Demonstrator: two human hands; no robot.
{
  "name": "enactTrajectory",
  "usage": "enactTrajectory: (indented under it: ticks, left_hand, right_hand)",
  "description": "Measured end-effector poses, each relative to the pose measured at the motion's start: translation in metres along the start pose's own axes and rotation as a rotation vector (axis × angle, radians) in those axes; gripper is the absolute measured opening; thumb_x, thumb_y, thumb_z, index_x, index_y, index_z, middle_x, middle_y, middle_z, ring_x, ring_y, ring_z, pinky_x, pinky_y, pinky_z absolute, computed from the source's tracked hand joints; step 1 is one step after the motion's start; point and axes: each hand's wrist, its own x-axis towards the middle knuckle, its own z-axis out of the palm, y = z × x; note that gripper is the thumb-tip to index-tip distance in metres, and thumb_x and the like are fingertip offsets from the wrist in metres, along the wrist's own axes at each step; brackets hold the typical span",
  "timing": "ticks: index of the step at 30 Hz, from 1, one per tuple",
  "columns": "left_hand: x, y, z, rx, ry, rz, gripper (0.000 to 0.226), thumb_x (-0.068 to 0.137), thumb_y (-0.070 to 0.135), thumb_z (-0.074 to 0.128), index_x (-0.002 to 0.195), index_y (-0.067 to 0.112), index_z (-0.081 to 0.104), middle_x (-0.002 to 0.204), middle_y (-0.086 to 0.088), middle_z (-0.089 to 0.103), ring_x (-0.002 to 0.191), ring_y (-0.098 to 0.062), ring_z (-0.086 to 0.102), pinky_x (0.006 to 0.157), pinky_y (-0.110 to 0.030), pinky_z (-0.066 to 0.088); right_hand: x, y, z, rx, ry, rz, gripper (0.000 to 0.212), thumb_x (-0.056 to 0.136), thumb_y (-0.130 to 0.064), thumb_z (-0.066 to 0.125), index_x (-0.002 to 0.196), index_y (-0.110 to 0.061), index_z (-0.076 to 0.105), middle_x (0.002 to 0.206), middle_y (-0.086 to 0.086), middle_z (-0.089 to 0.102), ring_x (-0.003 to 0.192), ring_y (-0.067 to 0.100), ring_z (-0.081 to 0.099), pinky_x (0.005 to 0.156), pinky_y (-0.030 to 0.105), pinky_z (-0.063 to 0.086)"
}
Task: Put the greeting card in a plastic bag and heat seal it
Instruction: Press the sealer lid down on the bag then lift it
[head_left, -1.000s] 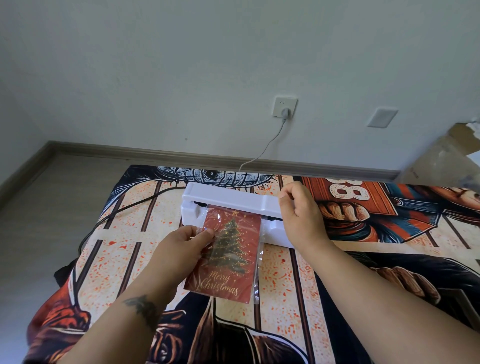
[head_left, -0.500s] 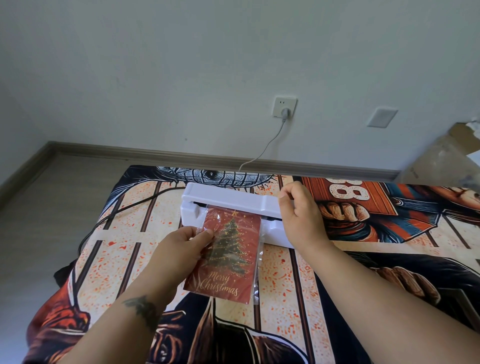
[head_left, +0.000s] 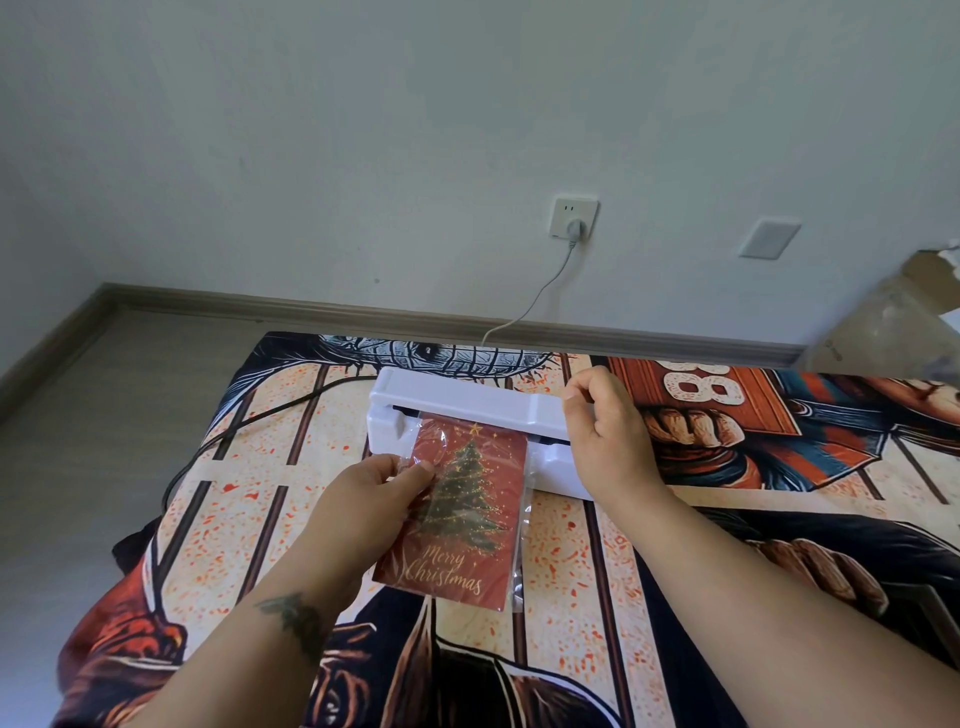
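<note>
We had the Christmas card (head_left: 457, 512) already bagged; our left hand (head_left: 371, 493) pinched the plastic bag (head_left: 522, 519), its far edge in the heat sealer (head_left: 467, 410). Our right hand (head_left: 605, 436), fingers curled, pressed the lid; sealing remained.

Red greeting card (head_left: 467, 514) with green tree, white sealer (head_left: 467, 410), perhaps glossy.

Soft, even daylight, no harsh shadows.
Glare streaks the plastic bag (head_left: 523, 525); wide-angle bending curves the baseboard (head_left: 363, 317); the far-right clutter is blurred.
</note>
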Motion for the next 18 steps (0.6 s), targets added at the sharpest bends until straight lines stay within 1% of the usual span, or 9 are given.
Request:
enactTrajectory:
  ticks: [4, 7, 9, 11, 13, 18]
  left_hand:
    - [0.0001, 0.0003, -0.0001, 0.004, 0.011, 0.005, 0.031, 0.090, 0.037, 0.061, 0.089, 0.008, 0.071, 0.076, -0.008, 0.078, 0.064, -0.022, 0.075, 0.055, -0.029, 0.056]
    - [0.0003, 0.0000, -0.0004, 0.007, 0.026, 0.010, 0.031, 0.089, 0.036, 0.062, 0.088, 0.006, 0.071, 0.075, -0.009, 0.078, 0.067, -0.025, 0.075, 0.061, -0.034, 0.057]
    - [0.0001, -0.0004, -0.0009, 0.005, 0.029, 0.010, 0.030, 0.089, 0.035, 0.062, 0.087, 0.008, 0.072, 0.075, -0.009, 0.078, 0.068, -0.025, 0.074, 0.063, -0.035, 0.057]
    - [0.0002, -0.0005, -0.0011, 0.005, 0.028, 0.013, 0.029, 0.090, 0.035, 0.062, 0.086, 0.007, 0.071, 0.075, -0.009, 0.078, 0.066, -0.024, 0.074, 0.058, -0.031, 0.056]
    - [0.0002, -0.0005, -0.0015, 0.008, 0.031, 0.019, 0.029, 0.090, 0.034, 0.062, 0.086, 0.006, 0.071, 0.075, -0.009, 0.077, 0.065, -0.023, 0.073, 0.056, -0.030, 0.054]
    - [-0.0003, 0.0002, -0.0020, 0.006, 0.027, 0.017, 0.026, 0.090, 0.035, 0.062, 0.085, 0.010, 0.071, 0.075, -0.007, 0.078, 0.066, -0.022, 0.074, 0.057, -0.029, 0.056]
  right_hand:
    - [0.0000, 0.0006, -0.0003, 0.002, -0.001, -0.007, 0.013, 0.093, -0.009, 0.047, 0.081, -0.014, 0.049, 0.086, -0.001, 0.054, 0.081, 0.015, 0.047, 0.066, 0.016, 0.034]
    - [0.0008, 0.0016, -0.0004, 0.002, -0.008, 0.001, 0.012, 0.093, -0.011, 0.048, 0.082, -0.014, 0.050, 0.088, -0.001, 0.056, 0.081, 0.013, 0.047, 0.066, 0.020, 0.033]
    - [0.0007, 0.0014, -0.0006, 0.014, -0.015, 0.010, 0.012, 0.093, -0.013, 0.048, 0.082, -0.017, 0.049, 0.088, -0.003, 0.056, 0.079, 0.008, 0.046, 0.066, 0.014, 0.034]
    - [0.0003, 0.0013, -0.0018, 0.026, -0.025, 0.005, 0.013, 0.093, -0.014, 0.049, 0.082, -0.019, 0.049, 0.087, -0.005, 0.055, 0.078, 0.002, 0.047, 0.067, 0.007, 0.033]
    - [0.0003, 0.0013, -0.0031, 0.026, -0.038, -0.011, 0.013, 0.094, -0.016, 0.050, 0.082, -0.021, 0.049, 0.087, -0.006, 0.055, 0.080, 0.000, 0.048, 0.070, 0.007, 0.035]
    - [-0.0011, 0.0021, -0.0058, 0.019, -0.051, -0.029, 0.009, 0.095, -0.024, 0.050, 0.086, -0.024, 0.050, 0.091, -0.003, 0.056, 0.085, 0.008, 0.050, 0.073, 0.014, 0.037]
